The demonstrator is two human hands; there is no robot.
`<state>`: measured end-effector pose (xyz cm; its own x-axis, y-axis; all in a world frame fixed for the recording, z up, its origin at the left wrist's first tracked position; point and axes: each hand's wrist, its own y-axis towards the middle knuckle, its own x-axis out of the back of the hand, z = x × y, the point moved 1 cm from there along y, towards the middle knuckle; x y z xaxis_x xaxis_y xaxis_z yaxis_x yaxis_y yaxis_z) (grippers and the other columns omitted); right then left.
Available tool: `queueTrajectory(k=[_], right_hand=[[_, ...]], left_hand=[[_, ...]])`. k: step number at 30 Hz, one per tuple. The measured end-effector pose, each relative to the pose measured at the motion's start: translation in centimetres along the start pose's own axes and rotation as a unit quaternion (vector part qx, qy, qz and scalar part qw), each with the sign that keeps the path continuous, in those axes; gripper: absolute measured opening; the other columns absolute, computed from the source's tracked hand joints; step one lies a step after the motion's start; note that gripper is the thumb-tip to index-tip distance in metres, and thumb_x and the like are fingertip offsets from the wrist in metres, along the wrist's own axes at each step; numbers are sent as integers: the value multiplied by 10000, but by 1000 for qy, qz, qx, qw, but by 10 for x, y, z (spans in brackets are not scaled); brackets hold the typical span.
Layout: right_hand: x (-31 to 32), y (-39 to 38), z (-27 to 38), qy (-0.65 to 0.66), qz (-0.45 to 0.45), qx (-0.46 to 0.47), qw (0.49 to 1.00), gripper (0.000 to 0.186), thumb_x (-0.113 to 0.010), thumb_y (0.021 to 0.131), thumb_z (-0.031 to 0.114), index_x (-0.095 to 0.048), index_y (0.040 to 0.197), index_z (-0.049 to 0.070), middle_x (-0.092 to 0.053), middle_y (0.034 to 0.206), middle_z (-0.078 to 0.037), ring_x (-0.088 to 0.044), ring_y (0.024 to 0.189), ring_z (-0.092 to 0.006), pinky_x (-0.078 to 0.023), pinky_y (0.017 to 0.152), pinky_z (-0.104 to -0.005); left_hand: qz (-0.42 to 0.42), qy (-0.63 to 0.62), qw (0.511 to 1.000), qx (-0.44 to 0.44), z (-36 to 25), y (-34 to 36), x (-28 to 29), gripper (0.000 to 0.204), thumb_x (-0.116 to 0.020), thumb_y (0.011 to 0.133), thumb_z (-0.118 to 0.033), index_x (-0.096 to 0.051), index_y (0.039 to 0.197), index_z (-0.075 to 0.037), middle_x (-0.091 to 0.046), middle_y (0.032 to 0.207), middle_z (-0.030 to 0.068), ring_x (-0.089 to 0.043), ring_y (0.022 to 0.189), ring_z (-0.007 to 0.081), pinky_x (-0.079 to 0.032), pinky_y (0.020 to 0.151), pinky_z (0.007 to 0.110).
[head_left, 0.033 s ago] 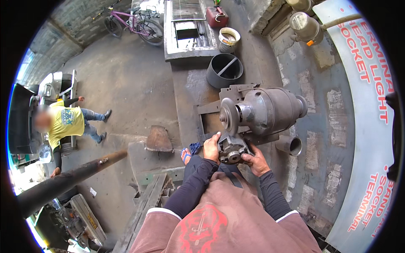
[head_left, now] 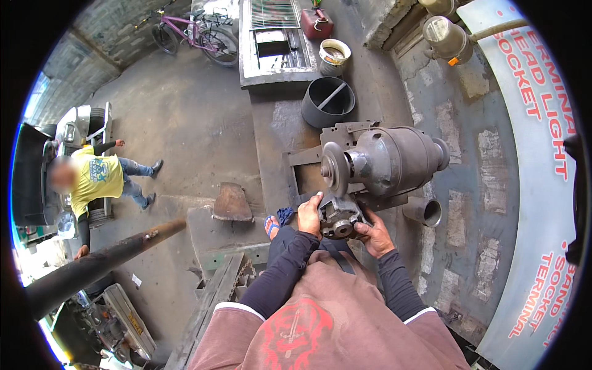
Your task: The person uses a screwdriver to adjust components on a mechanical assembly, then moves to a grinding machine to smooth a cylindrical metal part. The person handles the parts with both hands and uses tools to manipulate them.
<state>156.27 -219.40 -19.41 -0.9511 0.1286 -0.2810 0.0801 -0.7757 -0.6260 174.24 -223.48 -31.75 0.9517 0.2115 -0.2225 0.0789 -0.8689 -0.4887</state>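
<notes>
Between my two hands is a grey cast-metal housing (head_left: 339, 219) with a round bored hub facing me. My left hand (head_left: 309, 217) is closed on its left side, thumb along the upper edge. From the right, my right hand (head_left: 375, 235) grips its lower right side with the thumb on top. Just beyond the housing stands a bench grinder (head_left: 398, 159) with a big grey motor body. Its grinding wheel (head_left: 333, 169) is right above the housing's top edge. Whether the two touch I cannot tell. The fingers under the housing are hidden.
A short metal pipe (head_left: 424, 212) lies right of the grinder. Beyond it stand a dark round tub (head_left: 328, 103), a white bucket (head_left: 335, 53) and a red jerrycan (head_left: 317, 24). A person in a yellow shirt (head_left: 98, 177) is at far left, near a slanting post (head_left: 111, 255).
</notes>
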Motion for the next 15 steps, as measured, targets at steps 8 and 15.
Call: queueTrajectory(k=[8, 15], right_hand=[[7, 35, 8, -35, 5, 12, 999, 813, -887, 835, 315, -530, 1465, -56, -637, 1391, -152, -593, 1265, -238, -454, 1090, -372], [9, 43, -2, -40, 21, 5, 999, 836, -892, 820, 231, -492, 1501, -42, -611, 1419, -138, -589, 1281, -237, -471, 1090, -378]], left_hand=[[-63, -157, 977, 129, 5, 20, -8, 309, -657, 948, -303, -730, 940, -2, -733, 867, 105, -706, 743, 236, -550, 676, 398], [-65, -237, 957, 154, -24, 9, -3, 342, -631, 978, -257, -748, 940, 62, -754, 873, 138, -700, 727, 221, -550, 711, 366]])
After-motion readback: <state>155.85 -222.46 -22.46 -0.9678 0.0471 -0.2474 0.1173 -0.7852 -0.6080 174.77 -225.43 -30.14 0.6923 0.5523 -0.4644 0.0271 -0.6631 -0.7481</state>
